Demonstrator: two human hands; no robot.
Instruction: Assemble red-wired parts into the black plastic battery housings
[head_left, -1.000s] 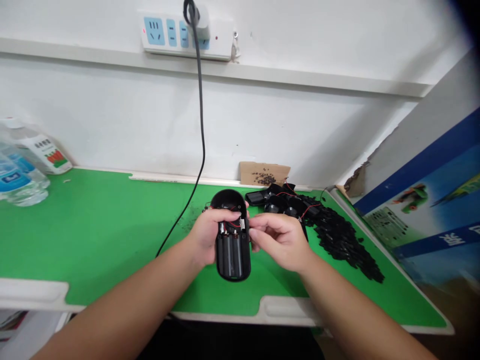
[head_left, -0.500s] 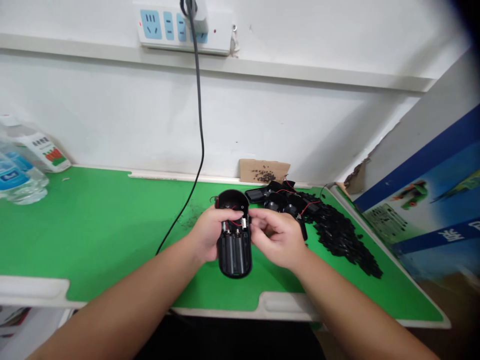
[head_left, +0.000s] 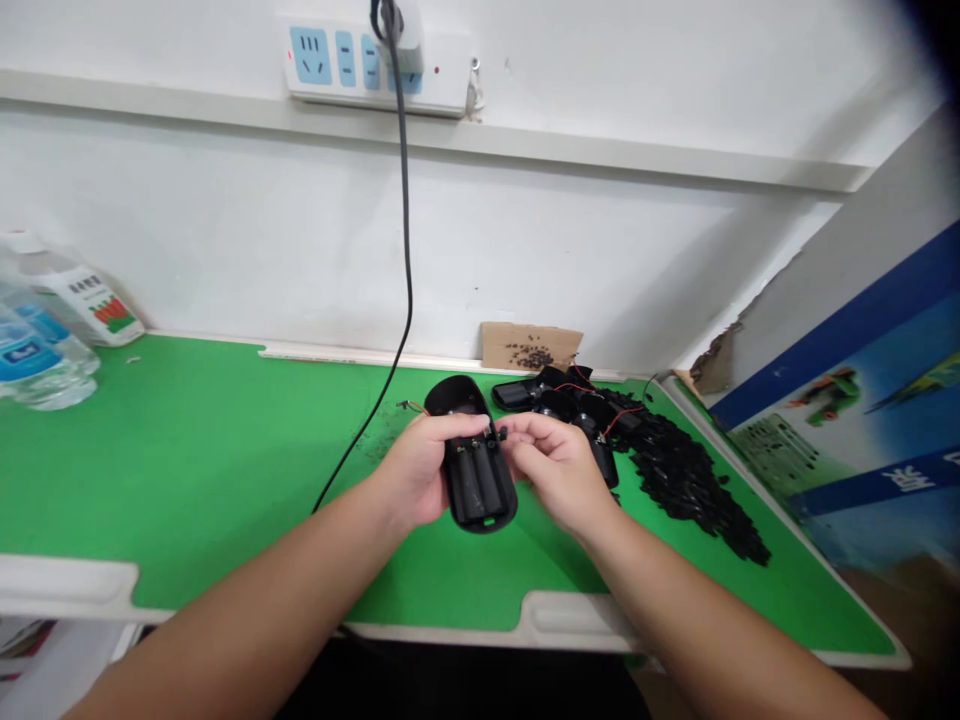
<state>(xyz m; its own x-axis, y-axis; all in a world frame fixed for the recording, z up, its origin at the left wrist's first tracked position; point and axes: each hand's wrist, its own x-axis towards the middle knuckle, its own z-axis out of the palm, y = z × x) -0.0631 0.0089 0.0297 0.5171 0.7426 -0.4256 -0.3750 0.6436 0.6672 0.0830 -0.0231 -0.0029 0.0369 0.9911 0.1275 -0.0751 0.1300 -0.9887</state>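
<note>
My left hand (head_left: 418, 468) is closed around a black plastic battery housing (head_left: 481, 488), its thumb lying across the inside. Long battery slots with metal contacts show in the near half, and a rounded hollow is at the far end. A thin red wire (head_left: 415, 407) sticks out past the housing's far left side. At the right edge of the housing, my right hand (head_left: 561, 468) pinches a small black part (head_left: 502, 434) between thumb and forefinger. Whether that part touches the housing I cannot tell.
Behind my right hand lie several similar black housings (head_left: 517, 393) with red wires, beside a heap of black plastic pieces (head_left: 694, 480). Small dark bits sit on a cardboard piece (head_left: 499, 345). Bottles (head_left: 45, 350) stand left; a black cable (head_left: 407, 250) hangs down onto the green table (head_left: 225, 450).
The housing has tilted, its near end swinging right and its far end left. My right fingers have shifted slightly, and the small black part now shows between them.
</note>
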